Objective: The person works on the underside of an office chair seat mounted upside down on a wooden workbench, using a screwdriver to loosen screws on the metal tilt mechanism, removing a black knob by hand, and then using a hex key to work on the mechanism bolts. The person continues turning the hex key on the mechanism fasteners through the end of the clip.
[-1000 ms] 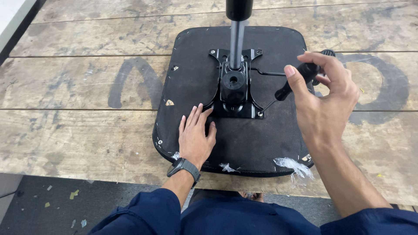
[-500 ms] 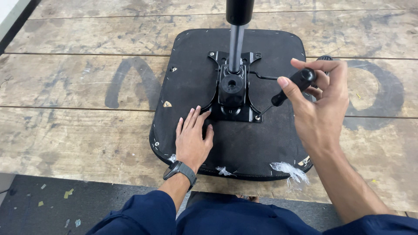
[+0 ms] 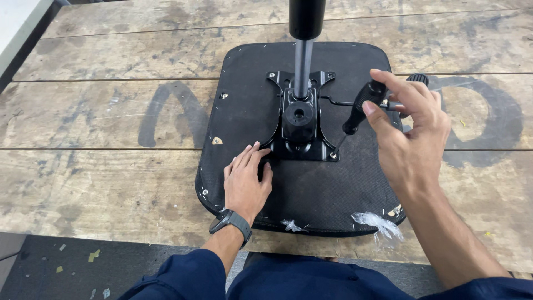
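since the earlier frames the right hand (image 3: pixel 413 130) has lifted a little and tipped the screwdriver (image 3: pixel 363 105) steeper, while the left hand (image 3: pixel 244 183) has stayed flat where it was. largest here is the worn wooden plank table (image 3: pixel 100 183), with wide bare boards to the left and behind, and a painted dark curve on each side of the work. on it lies the black chair seat (image 3: pixel 250 100), underside up, its near edge just short of the table's front edge and its right corner carrying a scrap of clear plastic wrap (image 3: pixel 377 223). room for moving is open all round the seat except toward the person's body. bolted at the seat's middle is the black metal mechanism plate (image 3: pixel 300 122), from which a grey cylinder post (image 3: pixel 302 69) rises toward the camera and runs out of the top edge. a thin lever (image 3: pixel 338 103) runs from the plate out to the right, passing behind the right hand. the left hand rests palm down, fingers spread and released, fingertips touching the plate's near left corner, a dark watch (image 3: pixel 230 222) on the wrist. the right hand's fingers are curled around the screwdriver's black handle, grasping it; its tip meets the plate's near right corner.
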